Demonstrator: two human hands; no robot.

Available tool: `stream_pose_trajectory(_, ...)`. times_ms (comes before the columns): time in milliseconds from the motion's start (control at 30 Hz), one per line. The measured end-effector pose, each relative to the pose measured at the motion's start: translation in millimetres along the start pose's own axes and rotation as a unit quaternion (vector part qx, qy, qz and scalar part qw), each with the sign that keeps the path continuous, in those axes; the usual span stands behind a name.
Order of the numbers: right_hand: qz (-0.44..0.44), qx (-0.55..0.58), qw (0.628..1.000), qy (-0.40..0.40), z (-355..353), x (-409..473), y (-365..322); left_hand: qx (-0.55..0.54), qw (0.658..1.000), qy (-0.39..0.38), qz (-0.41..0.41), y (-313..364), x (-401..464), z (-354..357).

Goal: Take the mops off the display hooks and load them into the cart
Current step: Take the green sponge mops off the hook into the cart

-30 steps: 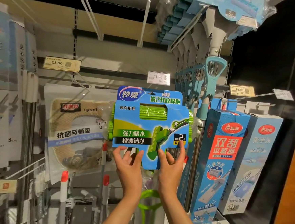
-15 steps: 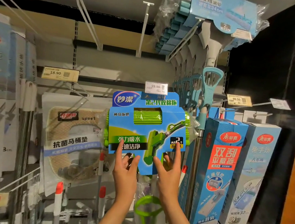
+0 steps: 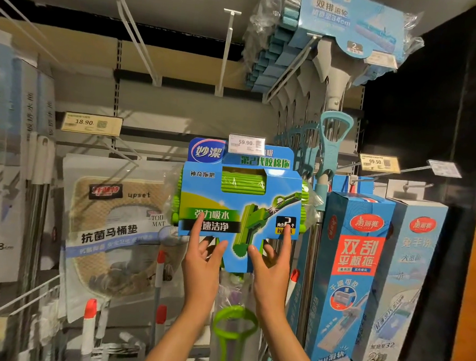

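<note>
A green sponge mop hangs in front of me, its head in a blue card package (image 3: 241, 197) and its green loop handle (image 3: 233, 331) low between my forearms. My left hand (image 3: 201, 265) grips the package's lower left edge, index finger stretched up over the card front. My right hand (image 3: 272, 268) grips the lower right edge the same way. The 59.90 price tag (image 3: 246, 144) overlaps the top of the package. No cart is in view.
Several teal mops (image 3: 330, 147) hang on a hook at the upper right, close to the package. Blue mop boxes (image 3: 349, 269) stand at the right. A toilet mat pack (image 3: 113, 227) hangs at the left. A bare hook (image 3: 227, 51) juts out overhead.
The mop package has risen relative to the shelf, so its top now sits behind the 59.90 tag. My index fingers have stretched further up the card front.
</note>
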State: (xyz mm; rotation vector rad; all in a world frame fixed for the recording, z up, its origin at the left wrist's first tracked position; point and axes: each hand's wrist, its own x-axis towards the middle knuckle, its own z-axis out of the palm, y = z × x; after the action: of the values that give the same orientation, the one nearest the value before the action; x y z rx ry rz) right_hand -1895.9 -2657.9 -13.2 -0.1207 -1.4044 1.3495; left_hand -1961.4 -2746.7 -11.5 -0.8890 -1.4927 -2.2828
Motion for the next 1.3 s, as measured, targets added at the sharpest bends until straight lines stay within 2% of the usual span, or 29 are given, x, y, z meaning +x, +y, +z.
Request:
stream_pose_trajectory(433,0.026,-0.006,1.0,0.006,-14.1,-11.5,19.3,0.014,1.0,0.004,-0.026,-8.7,-20.1,-2.4)
stream_pose_trajectory(767,0.04,-0.008,0.999,-0.005,-4.7,8.3,14.1,0.004,0.999,0.006,-0.035,-12.8,2.5,2.1)
stream_pose_trajectory(1000,0.079,-0.016,0.997,-0.005,4.6,22.7,32.2,0.024,0.998,0.005,-0.054,-18.6,17.0,5.4)
stream_pose_trajectory(1300,0.082,-0.034,0.996,0.006,23.0,41.5,57.6,0.032,0.996,-0.016,-0.077,-49.3,48.3,6.4)
